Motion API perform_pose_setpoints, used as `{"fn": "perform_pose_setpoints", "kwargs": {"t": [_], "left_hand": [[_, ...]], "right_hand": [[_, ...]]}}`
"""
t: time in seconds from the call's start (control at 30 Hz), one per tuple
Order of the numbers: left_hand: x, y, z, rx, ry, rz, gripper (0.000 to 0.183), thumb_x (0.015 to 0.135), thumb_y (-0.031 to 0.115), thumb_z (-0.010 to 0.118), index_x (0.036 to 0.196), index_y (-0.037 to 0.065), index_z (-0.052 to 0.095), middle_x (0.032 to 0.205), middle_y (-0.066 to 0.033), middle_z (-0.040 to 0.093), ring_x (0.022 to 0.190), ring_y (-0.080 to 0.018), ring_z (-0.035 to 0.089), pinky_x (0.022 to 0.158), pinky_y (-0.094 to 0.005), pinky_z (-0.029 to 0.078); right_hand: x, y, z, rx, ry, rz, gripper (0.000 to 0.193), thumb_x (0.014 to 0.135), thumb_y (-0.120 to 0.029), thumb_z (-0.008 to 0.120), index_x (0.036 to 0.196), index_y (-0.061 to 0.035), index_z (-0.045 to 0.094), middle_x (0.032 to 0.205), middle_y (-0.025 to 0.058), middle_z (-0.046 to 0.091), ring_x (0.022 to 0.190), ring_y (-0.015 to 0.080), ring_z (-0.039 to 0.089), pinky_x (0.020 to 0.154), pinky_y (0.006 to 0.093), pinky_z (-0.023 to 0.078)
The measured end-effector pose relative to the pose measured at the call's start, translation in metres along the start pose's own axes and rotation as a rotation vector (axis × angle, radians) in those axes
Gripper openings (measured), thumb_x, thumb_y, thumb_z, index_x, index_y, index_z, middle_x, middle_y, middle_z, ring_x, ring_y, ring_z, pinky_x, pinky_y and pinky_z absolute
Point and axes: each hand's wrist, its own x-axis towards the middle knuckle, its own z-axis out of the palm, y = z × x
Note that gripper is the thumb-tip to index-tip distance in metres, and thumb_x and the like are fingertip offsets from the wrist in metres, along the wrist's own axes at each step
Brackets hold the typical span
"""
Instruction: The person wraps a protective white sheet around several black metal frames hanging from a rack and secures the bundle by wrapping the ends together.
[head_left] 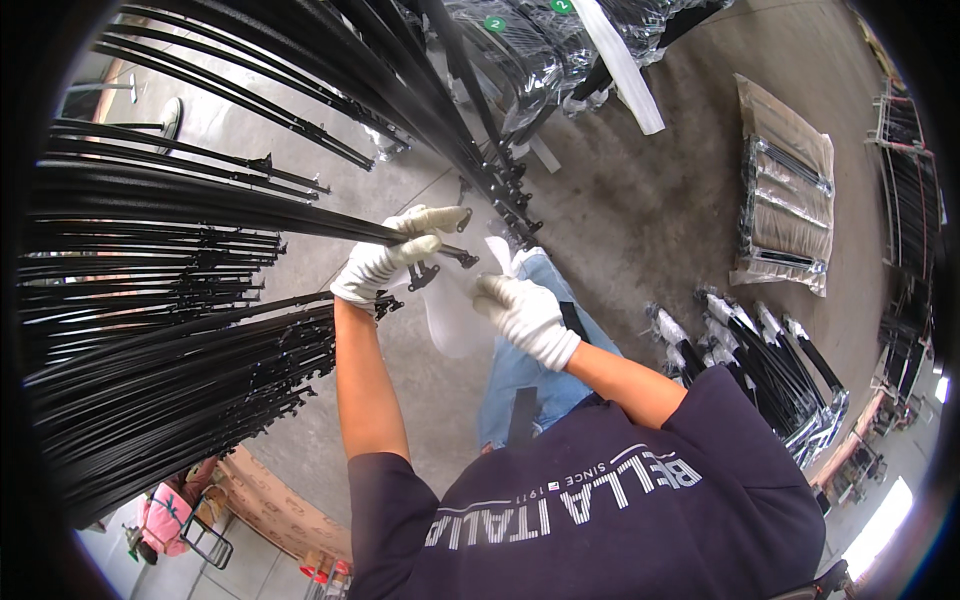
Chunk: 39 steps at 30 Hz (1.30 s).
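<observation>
My left hand, in a white knit glove, is wrapped round the end of a black metal bar with small brackets at its tip. The bar belongs to a row of long black bars reaching in from the left. A thin, whitish translucent sheet hangs just past the bracket ends, between my hands. My right hand, gloved the same way, is closed with its fingertips at the edge of that sheet, in front of my blue jeans. Its fingertips are partly hidden, and the sheet looks smeared by motion.
More black bars are stacked densely at the left. Plastic-wrapped bundles stand ahead. A wrapped flat package lies on the floor at right, with wrapped black bars nearer. A person in pink is at the lower left.
</observation>
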Motion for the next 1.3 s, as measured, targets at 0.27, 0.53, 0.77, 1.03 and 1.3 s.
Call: {"fn": "perform_pose_setpoints", "kwargs": {"t": [0.27, 0.53, 0.77, 1.03, 1.3], "left_hand": [[0.010, -0.003, 0.002, -0.004, -0.101, 0.068, 0.075, 0.068, 0.036, 0.072, 0.129, 0.005, 0.041, 0.106, -0.0070, 0.057, 0.069, -0.0067, 0.053, 0.058, -0.0185, 0.045], [0.016, -0.002, 0.012, 0.018, -0.130, 0.028, 0.080, 0.062, 0.040, 0.073, 0.128, 0.005, 0.044, 0.092, -0.0046, 0.056, 0.061, -0.0059, 0.049, 0.053, -0.0183, 0.040], [0.030, 0.001, 0.032, -0.057, -0.092, 0.054, 0.070, 0.066, 0.031, 0.072, 0.128, 0.009, 0.045, 0.074, -0.0013, 0.057, 0.063, -0.0069, 0.052, 0.055, -0.0184, 0.041], [0.036, 0.019, 0.048, -0.019, -0.059, 0.103, 0.051, 0.069, 0.023, 0.071, 0.114, 0.006, 0.057, 0.103, -0.0050, 0.061, 0.095, -0.0128, 0.054, 0.085, -0.0269, 0.042], [0.019, -0.007, 0.026, 0.117, 0.026, 0.147, 0.032, 0.071, 0.020, 0.073, 0.095, 0.003, 0.061, 0.091, -0.0052, 0.063, 0.085, -0.0125, 0.057, 0.075, -0.0268, 0.047]], "right_hand": [[0.004, -0.002, -0.022, -0.115, 0.515, -0.263, 0.018, 0.062, -0.005, 0.067, 0.079, -0.0101, 0.061, 0.125, 0.0212, 0.042, 0.117, 0.0379, 0.038, 0.095, 0.0403, 0.035], [0.019, -0.003, -0.053, -0.125, 0.575, -0.239, 0.018, 0.061, -0.006, 0.069, 0.077, -0.0106, 0.063, 0.125, 0.0153, 0.045, 0.116, 0.0325, 0.040, 0.093, 0.0349, 0.037], [0.034, 0.015, -0.069, 0.071, 0.360, -0.209, 0.014, 0.063, -0.006, 0.065, 0.078, -0.0070, 0.063, 0.109, 0.0142, 0.055, 0.096, 0.0296, 0.054, 0.082, 0.0332, 0.044], [0.025, -0.006, -0.054, -0.100, 0.292, -0.230, 0.015, 0.064, -0.006, 0.064, 0.079, -0.0073, 0.064, 0.096, 0.0114, 0.056, 0.088, 0.0282, 0.056, 0.074, 0.0332, 0.046], [0.022, 0.001, -0.031, 0.183, 0.138, -0.226, 0.016, 0.067, -0.004, 0.065, 0.082, -0.0088, 0.062, 0.096, 0.0098, 0.055, 0.089, 0.0259, 0.054, 0.076, 0.0306, 0.045]]}}
